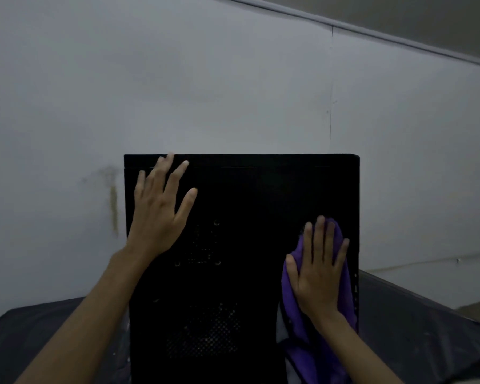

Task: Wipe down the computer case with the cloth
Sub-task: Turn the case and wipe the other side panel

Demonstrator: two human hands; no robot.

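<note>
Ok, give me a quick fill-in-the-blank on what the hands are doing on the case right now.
1. The cloth is coloured ____.
2. The hand pressing the cloth flat on the computer case is the ____ hand.
3. The left hand rests on the case with its fingers ____.

Missing words: purple; right; spread

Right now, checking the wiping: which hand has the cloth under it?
The right hand presses the purple cloth flat on the computer case; the left hand rests bare.
</note>
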